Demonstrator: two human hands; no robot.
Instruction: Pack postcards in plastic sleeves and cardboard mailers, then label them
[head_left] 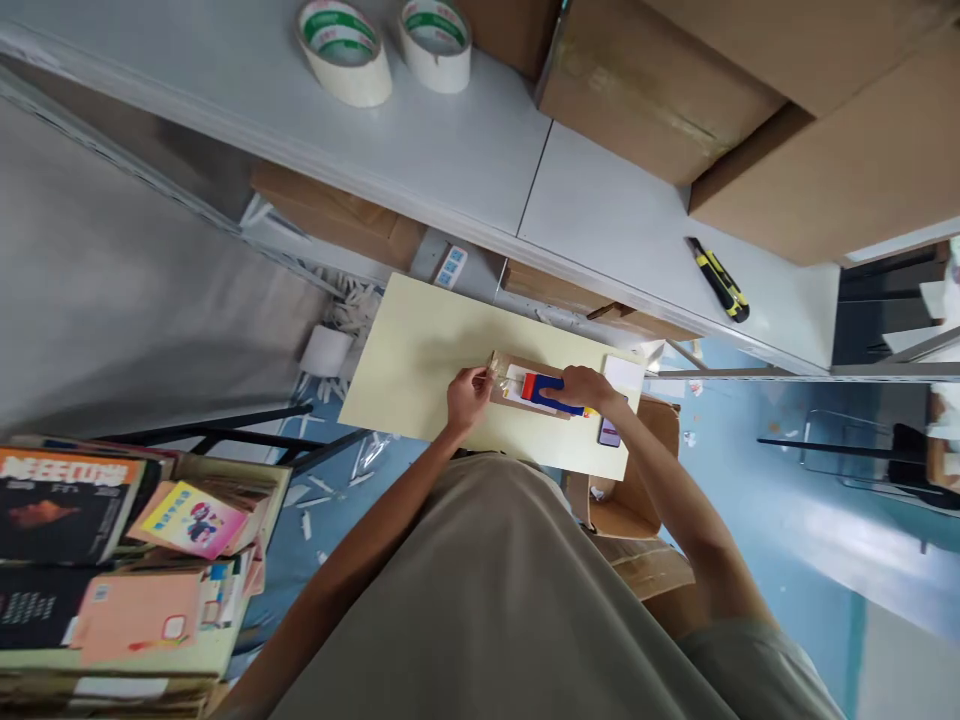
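Note:
A flat brown cardboard piece [514, 362] with a white sheet [517, 388] on it lies on the pale yellow tabletop [420, 350]. My left hand [466, 397] is at its left end, with the fingers pinched together at the edge. Whether they grip the cardboard or something small there cannot be made out. My right hand [586, 388] is closed on a blue tool with a red front end [553, 393], held low over the white sheet. The red end points toward my left hand. Its exact kind is unclear.
A phone [610, 428] and a white pad [624, 374] are at the tabletop's right end. Above runs a grey shelf [450, 150] with tape rolls [349, 60], a yellow-black utility knife [718, 280] and cardboard boxes [660, 90]. Books [67, 500] are stacked at left.

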